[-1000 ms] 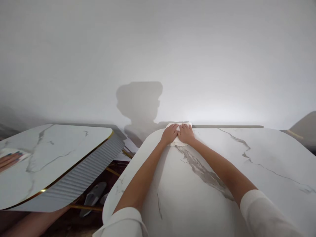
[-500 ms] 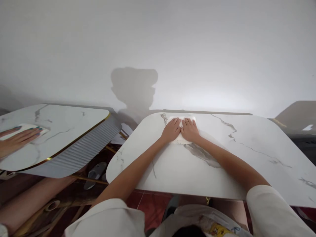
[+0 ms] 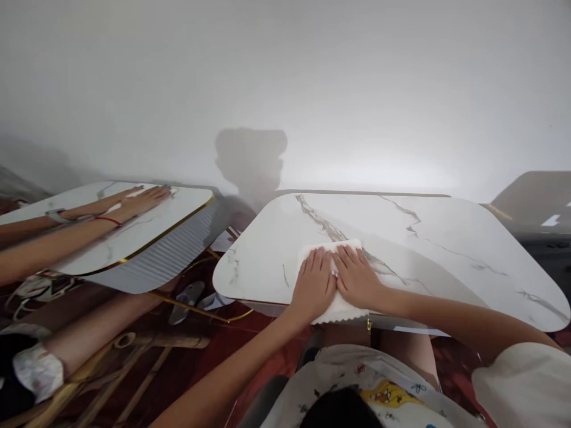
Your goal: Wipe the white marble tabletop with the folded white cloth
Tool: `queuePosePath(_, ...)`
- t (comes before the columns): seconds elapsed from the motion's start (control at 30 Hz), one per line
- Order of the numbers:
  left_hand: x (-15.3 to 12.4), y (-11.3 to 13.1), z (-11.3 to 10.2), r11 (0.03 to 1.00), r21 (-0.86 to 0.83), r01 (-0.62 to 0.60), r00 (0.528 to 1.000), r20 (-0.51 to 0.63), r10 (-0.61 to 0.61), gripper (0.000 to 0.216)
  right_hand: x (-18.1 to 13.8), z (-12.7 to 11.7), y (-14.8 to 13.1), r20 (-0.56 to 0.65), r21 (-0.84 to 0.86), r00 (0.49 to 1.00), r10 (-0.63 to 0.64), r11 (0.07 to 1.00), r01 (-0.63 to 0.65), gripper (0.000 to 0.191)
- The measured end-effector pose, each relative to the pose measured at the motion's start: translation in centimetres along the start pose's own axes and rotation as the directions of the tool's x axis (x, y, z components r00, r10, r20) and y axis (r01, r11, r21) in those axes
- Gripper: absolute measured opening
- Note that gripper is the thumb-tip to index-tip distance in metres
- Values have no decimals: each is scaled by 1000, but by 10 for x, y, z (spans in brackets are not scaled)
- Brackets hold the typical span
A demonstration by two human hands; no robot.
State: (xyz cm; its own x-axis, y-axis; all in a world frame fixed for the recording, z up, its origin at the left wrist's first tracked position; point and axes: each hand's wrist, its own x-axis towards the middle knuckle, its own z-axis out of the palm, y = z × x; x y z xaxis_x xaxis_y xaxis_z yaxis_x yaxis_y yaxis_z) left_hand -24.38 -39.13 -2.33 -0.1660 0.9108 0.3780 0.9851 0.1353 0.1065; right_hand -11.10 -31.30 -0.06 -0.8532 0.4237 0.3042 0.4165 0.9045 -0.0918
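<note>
A white cloth (image 3: 339,310) with a scalloped edge lies on the white marble-patterned table (image 3: 259,255), its lower edge reaching over the table's near edge. Flat on the cloth rests my left hand (image 3: 314,282), fingers stretched forward. My right hand (image 3: 358,276) presses beside it in the same way, fingers extended, and the two hands touch near the thumbs. Neither hand grips the cloth; both palms cover its middle.
At left stands a similar gold-edged table (image 3: 196,199), where another person's hands (image 3: 145,201) rest on a white cloth. A wall (image 3: 357,89) rises behind both tables. Bamboo furniture (image 3: 147,356) and a slipper (image 3: 187,300) are below at left.
Both my hands and the cloth have moved from the table's far side to its near edge. The other person's hands have slid forward and right on their table.
</note>
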Motion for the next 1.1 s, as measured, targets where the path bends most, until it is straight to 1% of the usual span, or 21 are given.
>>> queuePosePath(0.07,4,17,2,1000,-10,-18,1000,23,19,53,-13,-4,10,2,-20,1000,18,1000,-17,52)
queuePosePath(0.17,22,37,7,997,-40,-59,995,75,62,53,-23,-9,32,6,-60,998,66,996,-66,52)
queuePosePath(0.23,42,45,13,994,-72,-83,992,93,90,53,-21,-11,49,13,-78,994,107,991,-106,52)
queuePosePath(0.33,78,47,25,985,-130,-110,989,80,121,51,-5,-11,75,33,-88,985,171,982,-168,53)
queuePosePath(0.43,118,41,39,972,-178,-152,987,20,158,46,21,-9,102,66,-81,972,227,972,-222,53)
queuePosePath(0.53,157,29,51,962,-212,-172,985,-41,167,41,53,-5,128,88,-68,963,254,966,-248,54)
queuePosePath(0.7,216,5,68,955,-226,-191,982,-46,186,36,105,10,169,77,-93,960,269,961,-261,53)
queuePosePath(0.8,248,-6,79,961,-216,-170,985,-28,168,37,133,20,189,64,-73,958,279,959,-274,52)
queuePosePath(0.93,278,-17,90,967,-217,-130,991,10,135,36,160,29,208,41,-29,950,310,951,-309,51)
queuePosePath(1.0,287,-20,94,966,-220,-133,990,15,140,34,168,31,213,22,-26,948,316,949,-315,49)
queuePosePath(1.1,293,-23,96,966,-200,-164,986,8,169,31,173,33,216,6,-33,952,307,951,-307,46)
